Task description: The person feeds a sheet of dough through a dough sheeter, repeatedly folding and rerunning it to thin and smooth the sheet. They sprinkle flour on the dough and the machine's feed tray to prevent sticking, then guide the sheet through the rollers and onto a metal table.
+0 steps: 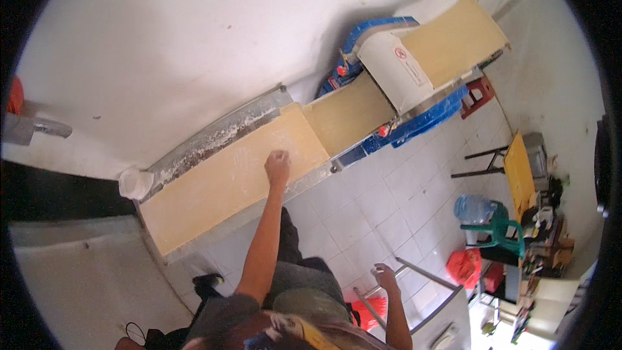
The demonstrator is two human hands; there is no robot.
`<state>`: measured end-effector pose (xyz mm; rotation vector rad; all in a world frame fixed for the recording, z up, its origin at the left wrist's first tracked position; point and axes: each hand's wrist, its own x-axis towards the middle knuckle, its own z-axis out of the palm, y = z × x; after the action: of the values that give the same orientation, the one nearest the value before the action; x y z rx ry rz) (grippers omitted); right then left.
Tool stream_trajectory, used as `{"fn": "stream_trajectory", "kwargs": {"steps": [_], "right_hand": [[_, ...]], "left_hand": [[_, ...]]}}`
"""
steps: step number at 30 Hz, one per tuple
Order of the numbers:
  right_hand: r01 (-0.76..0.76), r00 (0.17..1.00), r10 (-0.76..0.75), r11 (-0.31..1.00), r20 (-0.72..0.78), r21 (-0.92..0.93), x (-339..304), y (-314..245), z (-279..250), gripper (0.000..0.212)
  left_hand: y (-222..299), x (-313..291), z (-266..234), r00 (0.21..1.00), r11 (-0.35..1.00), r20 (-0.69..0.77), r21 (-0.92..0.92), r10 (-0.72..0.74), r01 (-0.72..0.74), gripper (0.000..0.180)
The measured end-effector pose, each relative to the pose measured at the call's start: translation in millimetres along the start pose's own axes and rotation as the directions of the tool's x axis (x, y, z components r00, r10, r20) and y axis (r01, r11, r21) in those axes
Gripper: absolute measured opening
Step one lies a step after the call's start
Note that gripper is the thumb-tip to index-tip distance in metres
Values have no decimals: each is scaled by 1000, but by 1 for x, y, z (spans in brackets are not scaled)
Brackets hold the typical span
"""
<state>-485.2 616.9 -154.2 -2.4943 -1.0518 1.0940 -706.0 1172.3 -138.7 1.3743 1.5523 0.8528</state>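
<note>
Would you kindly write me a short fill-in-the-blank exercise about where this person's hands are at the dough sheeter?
1. The left hand rests on the ____ sheet of dough.
2. The right hand touches a ____ rail.
3. The dough sheeter has ____ side panels.
4. The plastic chair is ____.

Missing words: yellow; metal; blue; green

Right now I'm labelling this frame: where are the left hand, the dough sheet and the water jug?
left hand (278,167), head view, on the closed knuckles.
dough sheet (220,188), head view, on its bare middle, left of the hand.
water jug (472,208), head view, on its clear blue side.
</note>
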Motion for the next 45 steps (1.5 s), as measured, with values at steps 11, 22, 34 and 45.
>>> {"fn": "stream_trajectory", "kwargs": {"steps": [11,22,34,45], "right_hand": [[205,971,-112,849,-213,488,68,-235,-291,40],[874,413,-893,443,-177,-199,355,-490,-467,23],[449,823,-568,627,20,-637,559,-602,-446,84],[440,848,-525,631,66,-639,562,-607,-446,89]], "left_hand": [[2,92,115,937,788,-233,510,-259,344,63],[39,89,121,855,793,-448,405,-262,455,37],[20,115,102,809,784,-330,244,-487,571,48],[58,82,118,856,869,-508,377,-96,321,37]]}}
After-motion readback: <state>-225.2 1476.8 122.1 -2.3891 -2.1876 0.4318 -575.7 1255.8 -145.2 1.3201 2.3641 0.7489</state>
